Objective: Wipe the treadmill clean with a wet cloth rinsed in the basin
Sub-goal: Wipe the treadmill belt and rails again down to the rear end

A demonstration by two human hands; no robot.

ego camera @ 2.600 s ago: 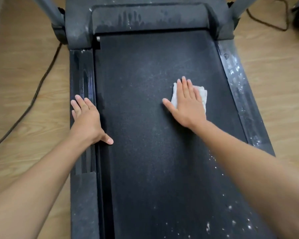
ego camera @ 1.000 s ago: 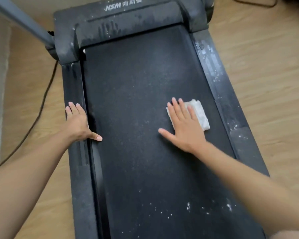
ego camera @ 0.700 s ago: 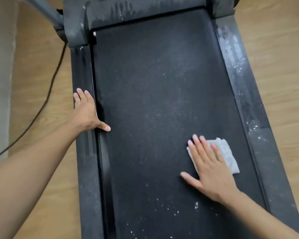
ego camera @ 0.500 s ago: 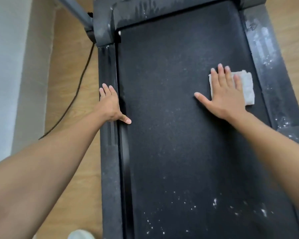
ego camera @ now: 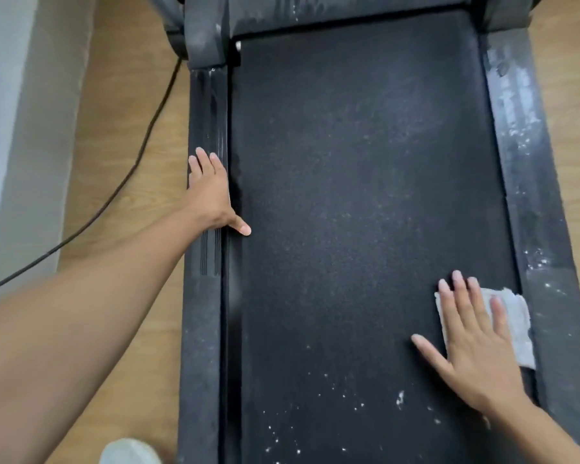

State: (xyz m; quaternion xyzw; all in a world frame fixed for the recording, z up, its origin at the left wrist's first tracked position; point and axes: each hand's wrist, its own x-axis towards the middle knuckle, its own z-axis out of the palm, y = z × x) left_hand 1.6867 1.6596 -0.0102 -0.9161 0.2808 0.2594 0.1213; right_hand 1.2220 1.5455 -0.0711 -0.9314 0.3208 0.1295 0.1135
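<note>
Cloth (ego camera: 516, 323) is lying folded under the right hand (ego camera: 472, 349), whose flat, straight fingers are pressing it onto the treadmill (ego camera: 365, 195) belt's right edge. Probably soft, limp and wet, it is likely dragging best under a spread palm. Left hand (ego camera: 208, 192) is resting flat, unclenched, on the belt's left rail (ego camera: 203, 296). No basin is showing.

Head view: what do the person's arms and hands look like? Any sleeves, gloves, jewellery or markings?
The left arm and right arm are bare as far as the frame shows, with no sleeve in sight. The left hand and right hand wear no gloves. No ring, watch, bracelet or marking shows on the fingers or wrists. The fingernails are short and look unpainted.
</note>
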